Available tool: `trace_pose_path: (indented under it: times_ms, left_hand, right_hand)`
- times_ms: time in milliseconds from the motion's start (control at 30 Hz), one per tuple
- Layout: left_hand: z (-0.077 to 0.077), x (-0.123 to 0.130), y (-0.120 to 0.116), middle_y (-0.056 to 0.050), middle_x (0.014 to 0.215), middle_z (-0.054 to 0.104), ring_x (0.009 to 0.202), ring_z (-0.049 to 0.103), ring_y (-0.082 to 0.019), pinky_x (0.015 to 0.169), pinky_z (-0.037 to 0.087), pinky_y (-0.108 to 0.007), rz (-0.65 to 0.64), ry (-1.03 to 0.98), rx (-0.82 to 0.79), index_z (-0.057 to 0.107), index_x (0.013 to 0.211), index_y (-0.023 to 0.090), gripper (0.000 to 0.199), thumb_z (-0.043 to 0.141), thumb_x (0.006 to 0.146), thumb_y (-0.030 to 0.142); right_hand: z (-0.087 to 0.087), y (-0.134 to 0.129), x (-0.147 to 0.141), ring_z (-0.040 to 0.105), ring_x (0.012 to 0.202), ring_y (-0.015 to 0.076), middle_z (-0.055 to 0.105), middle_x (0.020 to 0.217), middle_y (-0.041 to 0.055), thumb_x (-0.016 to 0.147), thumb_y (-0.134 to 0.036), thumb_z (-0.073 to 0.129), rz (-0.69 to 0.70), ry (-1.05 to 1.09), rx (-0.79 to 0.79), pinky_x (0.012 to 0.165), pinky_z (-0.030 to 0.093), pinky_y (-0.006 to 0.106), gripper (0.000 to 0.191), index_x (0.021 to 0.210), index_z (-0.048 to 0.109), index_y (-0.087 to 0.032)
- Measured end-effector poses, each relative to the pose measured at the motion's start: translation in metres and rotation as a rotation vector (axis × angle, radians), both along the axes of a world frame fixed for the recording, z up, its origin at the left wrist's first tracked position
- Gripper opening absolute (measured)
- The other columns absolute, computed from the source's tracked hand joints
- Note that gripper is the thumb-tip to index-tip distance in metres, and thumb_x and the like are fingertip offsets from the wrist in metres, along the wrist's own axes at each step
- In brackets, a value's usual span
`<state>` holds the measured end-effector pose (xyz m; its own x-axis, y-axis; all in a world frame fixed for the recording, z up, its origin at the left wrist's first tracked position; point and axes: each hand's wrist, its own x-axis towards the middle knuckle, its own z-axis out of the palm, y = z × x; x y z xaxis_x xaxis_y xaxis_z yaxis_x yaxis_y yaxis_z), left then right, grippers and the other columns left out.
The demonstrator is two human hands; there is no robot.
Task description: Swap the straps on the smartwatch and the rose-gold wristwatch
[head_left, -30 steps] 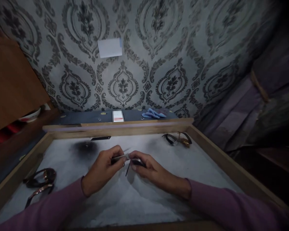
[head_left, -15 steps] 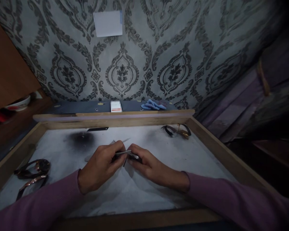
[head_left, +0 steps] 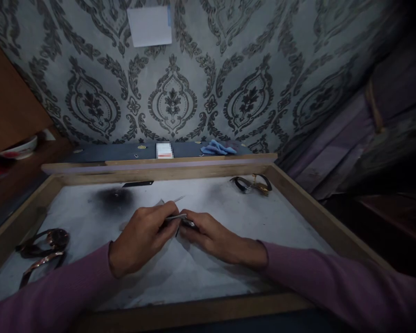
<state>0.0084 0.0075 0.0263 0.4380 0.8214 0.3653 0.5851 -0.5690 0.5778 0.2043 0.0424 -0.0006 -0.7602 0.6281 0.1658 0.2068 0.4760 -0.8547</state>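
Both hands meet near the middle of a white-lined wooden tray (head_left: 208,303). My left hand (head_left: 142,236) is closed around a thin grey metal tool (head_left: 176,217), whose tip reaches toward the right fingers. Pinched in my right hand (head_left: 211,236) is a small dark object with a shiny edge (head_left: 189,223); fingers cover most of it, and I cannot make out what it is. A short dark strip sticks out below the fingertips. Behind my left hand, a thin pointed piece (head_left: 179,199) shows, partly hidden.
Two wristwatches (head_left: 58,238) lie at the tray's left, and more watches (head_left: 260,186) at the back right. A black blade-like strip (head_left: 138,183) rests near the back edge. Beyond are a small box (head_left: 164,150) and a blue cloth (head_left: 218,148).
The whole view has shifted slightly, so things appear a little further left and up. Between the fingers, the small dark object is more covered by my right hand.
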Motion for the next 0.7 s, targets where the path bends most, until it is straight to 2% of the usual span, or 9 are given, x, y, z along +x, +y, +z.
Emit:
trace_pose_path:
  times_ms: [167,367,433,700]
  left_hand:
    - [0.0003,-0.0004,-0.0003,0.004,0.065,0.055,0.054,0.048,-0.01,0.053,0.032,-0.022,0.007,0.033,0.019,0.053,0.08,0.02,0.015,0.048,0.094,0.018]
    - [0.0005,0.0001,-0.0002,0.001,0.069,0.061,0.058,0.053,-0.012,0.055,0.036,-0.023,-0.008,0.117,0.06,0.058,0.082,0.018,0.022,0.043,0.097,0.02]
    - [-0.0001,0.0001,-0.0002,0.001,0.069,0.062,0.058,0.055,-0.012,0.055,0.037,-0.024,-0.013,0.148,0.073,0.058,0.081,0.018,0.025,0.041,0.099,0.021]
    - [-0.0015,0.0,-0.003,-0.002,0.073,0.066,0.062,0.062,-0.015,0.057,0.041,-0.026,-0.051,0.242,0.205,0.061,0.087,0.017,0.025,0.04,0.1,0.019]
  right_hand:
    - [-0.0025,-0.0001,-0.001,0.049,0.067,0.0125,0.055,0.076,-0.0013,0.092,-0.019,0.052,-0.058,0.009,0.003,0.062,0.041,0.026,0.002,0.09,0.052,-0.018]
    - [-0.0063,-0.0006,-0.0025,0.05,0.066,0.0128,0.054,0.074,-0.0011,0.091,-0.023,0.053,-0.044,0.045,-0.217,0.062,0.043,0.026,0.008,0.095,0.056,-0.016]
    - [-0.0059,-0.0009,-0.0034,0.048,0.066,0.0124,0.053,0.074,-0.0012,0.091,-0.024,0.052,-0.038,0.059,-0.242,0.062,0.042,0.026,0.01,0.093,0.056,-0.016]
    - [-0.0078,-0.0018,-0.0034,0.047,0.065,0.0118,0.053,0.073,-0.002,0.089,-0.021,0.051,-0.061,0.085,-0.101,0.062,0.04,0.025,0.007,0.084,0.054,-0.017]
